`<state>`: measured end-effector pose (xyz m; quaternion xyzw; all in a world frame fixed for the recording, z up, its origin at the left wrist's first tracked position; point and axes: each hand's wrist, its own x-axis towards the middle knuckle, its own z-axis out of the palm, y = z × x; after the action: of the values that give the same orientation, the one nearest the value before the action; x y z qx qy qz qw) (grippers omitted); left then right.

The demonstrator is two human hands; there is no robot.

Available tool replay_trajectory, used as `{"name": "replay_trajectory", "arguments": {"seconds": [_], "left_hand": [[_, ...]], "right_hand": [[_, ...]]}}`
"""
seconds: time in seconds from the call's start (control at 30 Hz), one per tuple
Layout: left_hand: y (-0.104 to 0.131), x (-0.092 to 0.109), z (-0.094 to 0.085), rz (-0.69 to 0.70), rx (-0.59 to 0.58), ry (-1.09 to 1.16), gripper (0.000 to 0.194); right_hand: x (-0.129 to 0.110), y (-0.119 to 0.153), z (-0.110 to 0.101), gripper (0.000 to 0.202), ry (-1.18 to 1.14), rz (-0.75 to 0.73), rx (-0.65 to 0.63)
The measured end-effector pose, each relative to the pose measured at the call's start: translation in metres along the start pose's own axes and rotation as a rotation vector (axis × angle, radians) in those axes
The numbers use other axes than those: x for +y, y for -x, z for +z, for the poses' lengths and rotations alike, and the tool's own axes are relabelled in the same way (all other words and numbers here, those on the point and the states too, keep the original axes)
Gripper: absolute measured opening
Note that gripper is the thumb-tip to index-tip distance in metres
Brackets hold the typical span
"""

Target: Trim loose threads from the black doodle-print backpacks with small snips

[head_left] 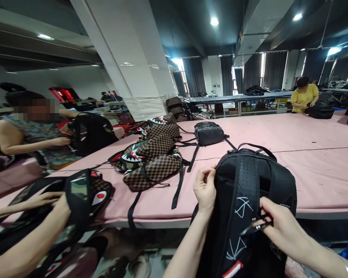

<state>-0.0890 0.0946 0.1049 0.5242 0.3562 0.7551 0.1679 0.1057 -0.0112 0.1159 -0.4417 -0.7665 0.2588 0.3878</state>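
A black backpack [246,185] with white line drawings on its shoulder strap stands upright in front of me, against the table edge. My left hand [205,189] is closed in a pinch at the backpack's upper left side; what lies between the fingertips is too small to make out. In my right hand [274,220] is a pair of thread snips [256,227] with dark handles. Their blades point left, over the strap between the two drawings. A red and white tag [232,269] shows at the strap's lower part.
On the pink table [321,170] lie brown checkered bags [155,170] with shark faces and a smaller black backpack [209,133]. At left, a co-worker's arms [43,231] handle a camouflage bag [78,193]. Two more people handle black bags farther off. A white pillar [127,58] rises behind.
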Motion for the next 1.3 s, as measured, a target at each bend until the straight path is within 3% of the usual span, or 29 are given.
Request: {"name": "replay_trajectory", "arguments": {"seconds": [0.13, 0.2, 0.27, 0.47, 0.77, 0.9, 1.0, 1.1, 1.23, 1.3], "left_hand": [[0.001, 0.005, -0.009, -0.155, -0.013, 0.193, 0.009], [0.000, 0.009, -0.013, -0.195, -0.055, 0.237, 0.009], [-0.002, 0.013, -0.016, -0.233, -0.093, 0.259, 0.011], [-0.007, 0.014, -0.020, -0.322, -0.107, 0.227, 0.022], [-0.008, 0.017, -0.018, -0.382, -0.144, 0.248, 0.025], [-0.009, 0.016, -0.016, -0.391, -0.156, 0.226, 0.025], [-0.008, 0.014, -0.013, -0.395, -0.115, 0.214, 0.027], [-0.008, 0.014, -0.014, -0.402, -0.087, 0.156, 0.032], [-0.013, 0.014, -0.020, -0.390, -0.209, -0.064, 0.050], [-0.017, 0.013, -0.019, -0.358, -0.279, -0.166, 0.055]], "right_hand": [[-0.015, -0.016, -0.030, 0.027, 0.237, -0.147, 0.177], [-0.019, -0.036, -0.037, 0.022, 0.357, -0.273, 0.306], [-0.021, -0.060, -0.038, 0.016, 0.462, -0.376, 0.354], [-0.029, -0.111, -0.029, 0.006, 0.686, -0.458, 0.150], [-0.044, -0.127, -0.018, 0.004, 0.854, -0.471, 0.069], [-0.040, -0.129, -0.019, 0.005, 0.734, -0.446, 0.067], [-0.029, -0.121, -0.026, 0.005, 0.430, -0.427, 0.137], [-0.004, -0.103, -0.043, 0.012, 0.109, -0.338, 0.334], [0.058, -0.062, -0.071, 0.032, -0.117, -0.091, 0.657], [0.094, -0.036, -0.076, 0.045, -0.211, 0.109, 0.764]]}}
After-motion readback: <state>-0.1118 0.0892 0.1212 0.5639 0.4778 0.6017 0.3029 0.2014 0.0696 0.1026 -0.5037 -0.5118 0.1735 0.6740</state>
